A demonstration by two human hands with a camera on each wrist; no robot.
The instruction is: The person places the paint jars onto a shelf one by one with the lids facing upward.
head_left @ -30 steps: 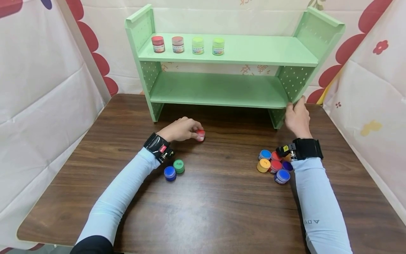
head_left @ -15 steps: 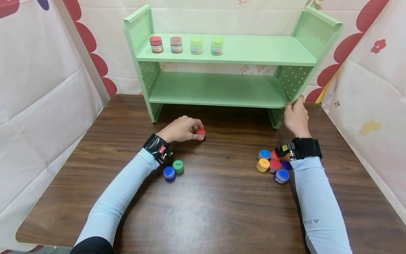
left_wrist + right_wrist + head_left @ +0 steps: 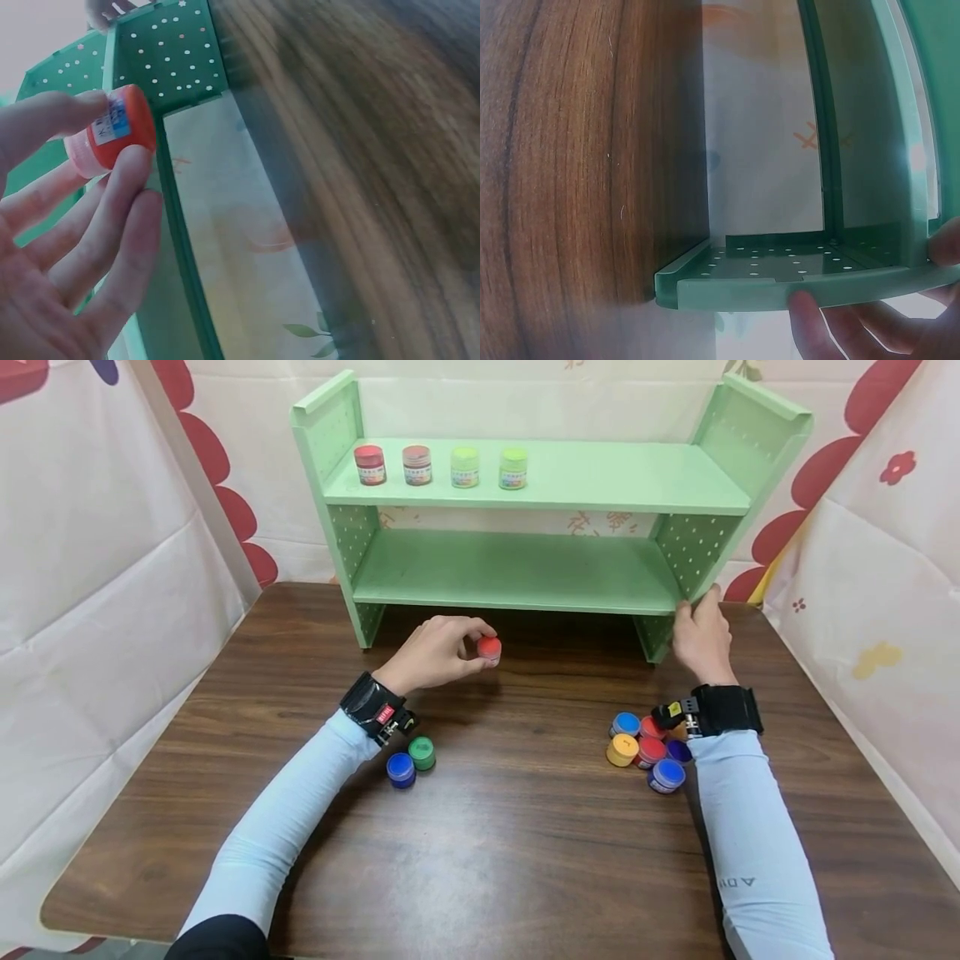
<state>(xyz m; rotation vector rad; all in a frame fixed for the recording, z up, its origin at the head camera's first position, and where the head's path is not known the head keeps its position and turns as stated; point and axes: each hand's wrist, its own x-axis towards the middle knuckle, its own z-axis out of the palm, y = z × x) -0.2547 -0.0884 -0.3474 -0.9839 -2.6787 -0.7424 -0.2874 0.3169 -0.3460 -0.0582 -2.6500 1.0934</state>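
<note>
My left hand (image 3: 441, 652) pinches a red jar (image 3: 490, 649) above the table (image 3: 525, 835). The green shelf (image 3: 570, 568) blocks its 12 o'clock; my right hand (image 3: 702, 639) grips the shelf at 3. Only the head view shows a green jar (image 3: 422, 753) at 7.

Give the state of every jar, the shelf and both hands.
Held red jar: lidded, off the table.
Left hand: pinching that jar.
Shelf: standing upright.
Right hand: gripping the shelf's side.
Four top-tier jars: lidded, in a row.
Green jar: lidded, on the table.
Dark blue jar: lidded, beside it.
Jar cluster: standing together, partly hidden.
</note>
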